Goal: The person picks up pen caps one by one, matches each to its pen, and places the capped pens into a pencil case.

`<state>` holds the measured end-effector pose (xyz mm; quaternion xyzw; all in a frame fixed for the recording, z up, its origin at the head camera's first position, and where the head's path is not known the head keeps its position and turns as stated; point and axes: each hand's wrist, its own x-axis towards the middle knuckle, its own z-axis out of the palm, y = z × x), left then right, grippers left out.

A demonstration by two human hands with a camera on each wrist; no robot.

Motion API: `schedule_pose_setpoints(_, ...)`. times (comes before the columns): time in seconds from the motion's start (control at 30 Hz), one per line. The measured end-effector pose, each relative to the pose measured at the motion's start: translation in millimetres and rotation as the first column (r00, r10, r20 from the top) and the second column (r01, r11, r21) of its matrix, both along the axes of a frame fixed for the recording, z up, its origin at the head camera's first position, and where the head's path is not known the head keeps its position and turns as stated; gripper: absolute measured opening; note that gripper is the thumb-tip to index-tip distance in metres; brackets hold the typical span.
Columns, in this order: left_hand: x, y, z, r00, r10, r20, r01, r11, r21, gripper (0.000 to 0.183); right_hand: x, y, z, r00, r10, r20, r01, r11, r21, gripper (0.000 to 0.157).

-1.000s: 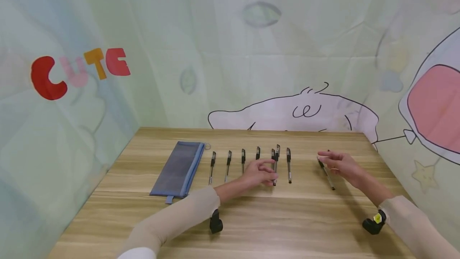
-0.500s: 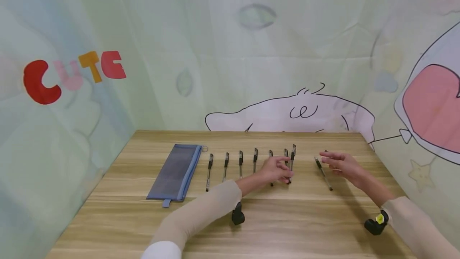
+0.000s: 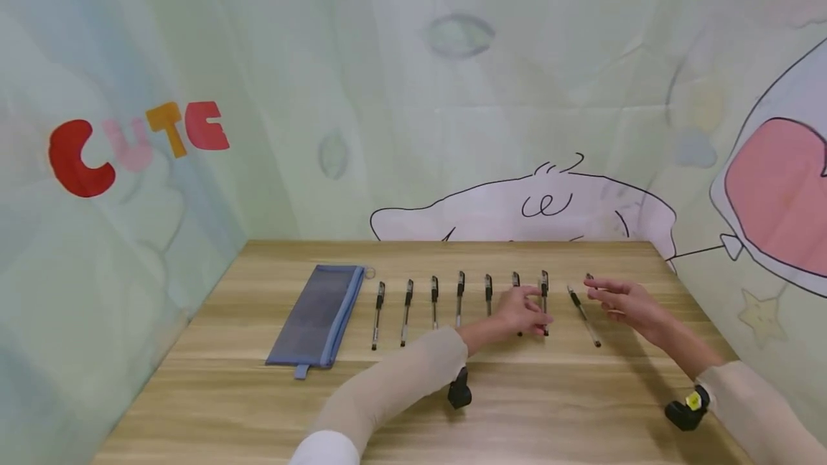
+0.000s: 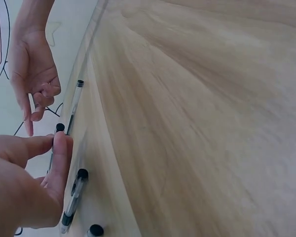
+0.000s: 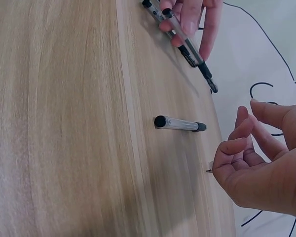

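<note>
Seen from the head, my left hand pinches a clear-barrelled gel pen with black ends at the right of a row of similar pens. In the left wrist view, thumb and fingers meet around the pen's black end. My right hand hovers farther right, fingers loosely bent, holding nothing. Just left of it a slanted pen lies on the wooden table. Behind its fingertips shows the black top of another pen, mostly hidden by the hand.
Several gel pens, such as the leftmost pen, lie spaced out side by side. A blue mesh zip pouch lies left of them. A printed curtain encloses the table's back and sides.
My left hand has carried its pen rightward, past the neighbouring pen to the right end of the row. The right hand has stayed nearly in place.
</note>
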<state>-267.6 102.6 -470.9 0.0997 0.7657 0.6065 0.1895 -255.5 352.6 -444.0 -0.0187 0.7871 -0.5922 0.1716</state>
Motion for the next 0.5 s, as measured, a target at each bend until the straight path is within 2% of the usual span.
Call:
schedule_pose_setpoints(0.17, 3.5, 7, 0.3, 1.0, 0.024, -0.001, -0.024, 1.0, -0.018, 0.063, 0.3, 3, -3.1, 1.0, -0.006, 0.013, 0.005, 1.0, 0.019, 0.046)
schedule_pose_setpoints(0.5, 3.6, 17, 1.2, 0.998, 0.027, -0.054, -0.031, 0.996, -0.08, 0.063, -1.7, 8, -3.3, 0.999, -0.023, 0.022, 0.023, 1.0, 0.003, 0.039)
